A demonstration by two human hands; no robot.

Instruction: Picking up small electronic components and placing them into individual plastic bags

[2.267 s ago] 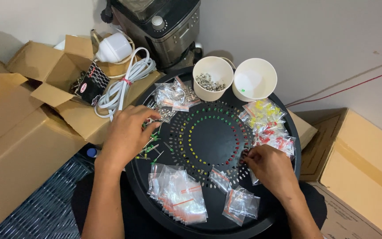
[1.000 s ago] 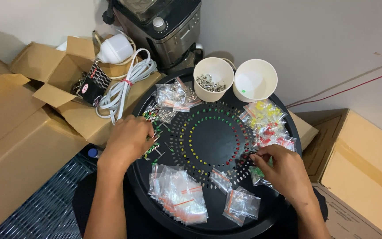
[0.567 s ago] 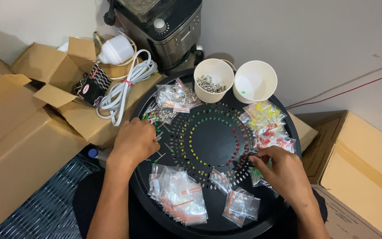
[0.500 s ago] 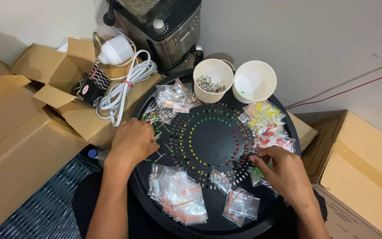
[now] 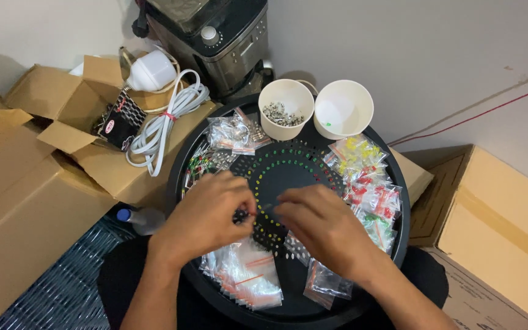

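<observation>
Cardboard boxes [image 5: 25,183] flank a round black tray [image 5: 398,244]; over its ringed LED board [image 5: 288,168], left hand [image 5: 206,214] and right hand [image 5: 322,223] meet, fingertips pinched narrow on one small component, bags nearby for reach.

The round black tray [image 5: 398,244] is crowded: clear packets [image 5: 245,275] at six o'clock, coloured packets [image 5: 371,183] at three, two paper cups [image 5: 313,110] at twelve. Bare room shows only around its dotted centre [image 5: 285,174].
</observation>
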